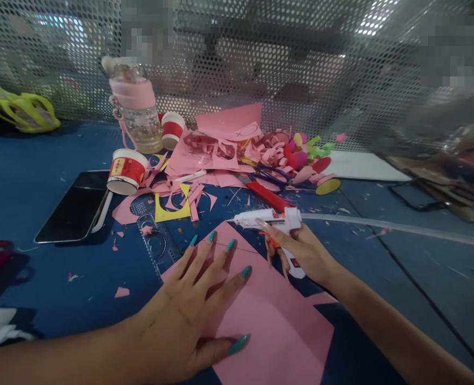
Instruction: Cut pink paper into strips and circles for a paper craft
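Observation:
A large sheet of pink paper (273, 321) lies on the blue table, one corner pointing away from me. My left hand (192, 305) rests flat on its left part, fingers spread and nothing held. In my right hand (309, 251) is a white hot glue gun (269, 219) with an orange trigger, gripped by its handle. Its nozzle points left and sits at the far corner of the sheet; whether it touches the paper I cannot tell. From the back of the gun a long clear glue stick (401, 229) runs off to the right.
Beyond the sheet lies a heap of pink paper scraps (208, 152), with a red-handled cutter (271, 197) in front. A stencil ruler (157, 240), a phone (76, 206), a paper cup (127, 170) and a water bottle (136, 112) stand or lie to the left. A perforated metal panel (301, 69) closes the back.

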`<state>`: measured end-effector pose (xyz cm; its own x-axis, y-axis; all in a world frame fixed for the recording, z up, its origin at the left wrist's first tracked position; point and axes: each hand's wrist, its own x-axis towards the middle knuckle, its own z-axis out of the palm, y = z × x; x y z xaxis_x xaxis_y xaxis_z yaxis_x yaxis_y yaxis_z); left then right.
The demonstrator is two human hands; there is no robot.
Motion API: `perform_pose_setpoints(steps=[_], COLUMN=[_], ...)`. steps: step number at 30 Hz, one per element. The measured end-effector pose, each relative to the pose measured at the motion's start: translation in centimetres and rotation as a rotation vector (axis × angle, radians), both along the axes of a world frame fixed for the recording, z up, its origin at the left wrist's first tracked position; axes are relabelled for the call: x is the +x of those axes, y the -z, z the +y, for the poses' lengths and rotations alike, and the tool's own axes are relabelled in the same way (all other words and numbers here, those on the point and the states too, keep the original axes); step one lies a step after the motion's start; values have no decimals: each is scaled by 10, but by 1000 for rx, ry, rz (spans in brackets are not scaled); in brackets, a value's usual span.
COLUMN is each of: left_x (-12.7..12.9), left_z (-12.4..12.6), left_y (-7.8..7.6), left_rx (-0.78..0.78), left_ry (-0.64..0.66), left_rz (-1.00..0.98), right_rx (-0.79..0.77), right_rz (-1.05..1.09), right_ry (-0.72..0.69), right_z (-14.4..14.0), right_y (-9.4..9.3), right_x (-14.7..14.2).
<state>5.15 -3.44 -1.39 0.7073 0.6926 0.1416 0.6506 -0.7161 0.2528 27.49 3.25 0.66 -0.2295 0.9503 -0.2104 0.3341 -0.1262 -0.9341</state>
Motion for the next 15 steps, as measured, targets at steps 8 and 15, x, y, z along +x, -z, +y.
perform_pose_setpoints(steps=[8,15], left_x=[-1,0], left_z=[1,0], left_y=[-1,0], left_rx=[-1,8], left_ry=[24,-7], left_rz=[-8,-4], right_rx=[-7,3], right_rz=[-11,-12], right_ry=[18,12], right_z=[-1,0], right_y=[-1,-1], right_x=[0,2])
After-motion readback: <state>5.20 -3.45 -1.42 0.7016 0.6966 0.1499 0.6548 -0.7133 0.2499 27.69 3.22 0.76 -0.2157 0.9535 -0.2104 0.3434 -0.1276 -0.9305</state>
